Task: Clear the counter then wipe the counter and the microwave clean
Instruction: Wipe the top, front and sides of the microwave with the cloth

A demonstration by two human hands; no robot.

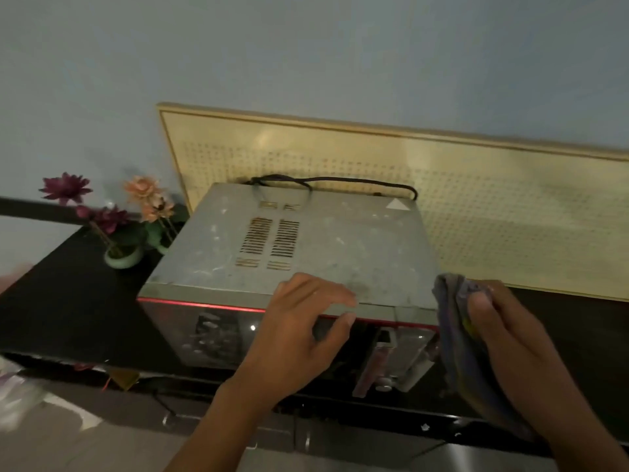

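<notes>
1. The microwave (340,247) sits on the black counter (51,318), near the middle, with its back toward the wall (306,46). Its grey top looks dusty and spotty. It has thin slots cut in it and a red line along the front edge.
2. The left hand (299,335) holds the top front edge of the microwave. The fingers lie on the top, and the thumb presses on the front, just under the red line.
3. The right hand (510,338) grips a bunched-up cloth (454,335), purple and grey, with the thumb pressed on it. The cloth touches the right side of the microwave, by the front corner, and its loose end hangs down past the counter's front edge.
4. A black cord (333,180) lies along the back edge of the microwave's top.
5. Behind the microwave stands a yellow board (493,216) full of tiny holes, flat against the pale blue wall.
6. A small green pot (123,258) stands on the counter to the left, just beside the microwave's back corner. Flowers (102,206) stick up from it: dark pink ones and peach ones.
7. Something pale shows at the far left, low down. It is too blurry to tell what it is.
</notes>
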